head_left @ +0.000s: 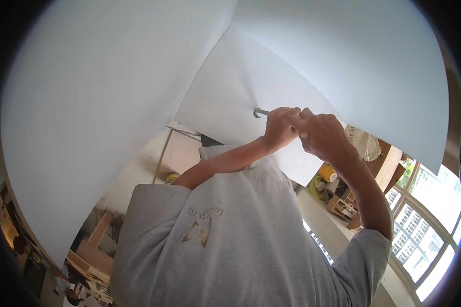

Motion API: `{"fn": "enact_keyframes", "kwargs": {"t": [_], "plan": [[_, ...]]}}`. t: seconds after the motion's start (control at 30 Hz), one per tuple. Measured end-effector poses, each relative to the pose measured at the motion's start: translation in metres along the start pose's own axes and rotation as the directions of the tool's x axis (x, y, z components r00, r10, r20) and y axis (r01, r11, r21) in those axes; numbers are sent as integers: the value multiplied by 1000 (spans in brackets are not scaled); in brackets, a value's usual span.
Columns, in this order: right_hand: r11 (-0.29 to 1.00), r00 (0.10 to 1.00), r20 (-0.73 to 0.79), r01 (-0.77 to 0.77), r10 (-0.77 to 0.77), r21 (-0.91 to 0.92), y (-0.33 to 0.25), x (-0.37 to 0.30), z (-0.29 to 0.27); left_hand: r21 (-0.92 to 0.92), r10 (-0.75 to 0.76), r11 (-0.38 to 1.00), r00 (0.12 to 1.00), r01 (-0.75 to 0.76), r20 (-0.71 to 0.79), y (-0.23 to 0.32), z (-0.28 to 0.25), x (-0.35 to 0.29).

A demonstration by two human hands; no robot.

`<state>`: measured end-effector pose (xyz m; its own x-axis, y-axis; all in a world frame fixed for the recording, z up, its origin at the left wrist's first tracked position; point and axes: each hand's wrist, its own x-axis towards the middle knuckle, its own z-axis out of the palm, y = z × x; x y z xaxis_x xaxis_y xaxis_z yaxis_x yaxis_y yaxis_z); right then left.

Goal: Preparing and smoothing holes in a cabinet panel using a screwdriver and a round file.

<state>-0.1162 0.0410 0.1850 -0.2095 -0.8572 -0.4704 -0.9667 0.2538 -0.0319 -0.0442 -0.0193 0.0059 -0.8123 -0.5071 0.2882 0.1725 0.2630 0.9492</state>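
Observation:
A slim silver metal bar with a rounded end [257, 112] sticks out to the left of my hands, in front of a white panel [217, 87]. My left hand [281, 127] is closed around this bar, so most of its length is hidden. Right against it, my right hand [323, 134] is closed too, its fingers meeting those of the left. What the right hand grips is covered by its own fingers. Whether the bar's rounded end touches the panel, I cannot tell.
Tall white panels rise at the left [87, 92] and right [374, 66], meeting the middle panel at a corner. Beyond the right one stand a yellow cylindrical container [327, 173], wooden boxes [343, 209] and a window [420, 235]. Wooden pieces [95, 248] lie at lower left.

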Motion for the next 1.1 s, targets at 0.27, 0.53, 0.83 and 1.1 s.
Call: {"fn": "enact_keyframes", "kwargs": {"t": [0.27,0.53,0.83,1.1], "plan": [[994,987,123,-99,103,-36,-17,-4,-11,55,22,998,995,-27,93,7,-8,0],[936,942,63,-335,330,112,-28,-7,27,-29,145,989,959,-142,244,-15,-4,-7],[994,994,-6,-110,110,-27,-32,-24,17,30,121,992,992,-122,30,-1,2,-16],[984,984,15,-179,178,7,-20,-18,14,-20,132,991,990,-131,43,0,1,-6]]}}
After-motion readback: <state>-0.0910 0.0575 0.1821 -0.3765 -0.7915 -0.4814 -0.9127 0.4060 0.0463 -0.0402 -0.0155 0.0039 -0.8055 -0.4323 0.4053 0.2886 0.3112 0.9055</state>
